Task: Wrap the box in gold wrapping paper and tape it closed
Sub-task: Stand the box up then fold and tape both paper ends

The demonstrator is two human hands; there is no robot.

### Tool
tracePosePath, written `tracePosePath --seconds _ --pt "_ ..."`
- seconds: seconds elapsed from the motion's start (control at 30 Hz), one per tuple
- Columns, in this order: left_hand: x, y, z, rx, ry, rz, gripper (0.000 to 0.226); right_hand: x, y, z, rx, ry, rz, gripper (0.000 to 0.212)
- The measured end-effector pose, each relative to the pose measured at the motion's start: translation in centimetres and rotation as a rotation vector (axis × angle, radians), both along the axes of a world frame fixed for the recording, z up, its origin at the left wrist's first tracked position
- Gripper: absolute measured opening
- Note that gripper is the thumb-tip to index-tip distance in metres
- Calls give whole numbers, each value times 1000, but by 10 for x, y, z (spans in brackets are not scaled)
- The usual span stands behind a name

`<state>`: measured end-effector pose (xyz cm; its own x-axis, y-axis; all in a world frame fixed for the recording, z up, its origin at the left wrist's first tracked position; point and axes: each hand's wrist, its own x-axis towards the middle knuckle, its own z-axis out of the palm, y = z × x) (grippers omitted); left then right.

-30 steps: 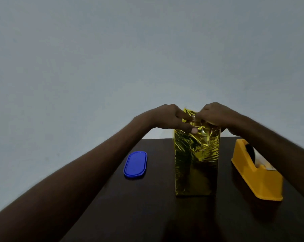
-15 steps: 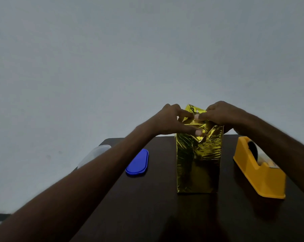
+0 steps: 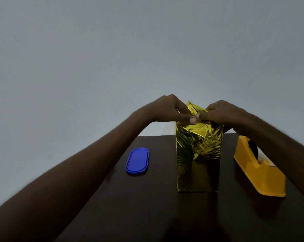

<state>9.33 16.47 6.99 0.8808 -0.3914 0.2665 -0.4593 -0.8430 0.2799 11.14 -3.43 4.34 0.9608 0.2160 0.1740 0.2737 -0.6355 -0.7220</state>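
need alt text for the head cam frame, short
Two hands, left hand and right hand, pinch the gold paper at the top of an upright wrapped box on a dark table. A blue lid lies to its left, a yellow tape dispenser to its right.

Left hand [image 3: 170,109] and right hand [image 3: 222,112] raised, fingertips together, pinching.

One head-worn camera looks forward and slightly down across the table [image 3: 147,206] (wall filling the upper half), at arm's reach.
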Motion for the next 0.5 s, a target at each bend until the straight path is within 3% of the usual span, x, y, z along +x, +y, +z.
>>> tracePosePath --seconds 0.27,0.5 --pt "7 -7 -4 -37 54 -27 35 2 1 -3 -43 -31 -39 40" --pt "8 -6 -9 -86 88 -28 37 -1 -8 -5 108 40 -22 35"
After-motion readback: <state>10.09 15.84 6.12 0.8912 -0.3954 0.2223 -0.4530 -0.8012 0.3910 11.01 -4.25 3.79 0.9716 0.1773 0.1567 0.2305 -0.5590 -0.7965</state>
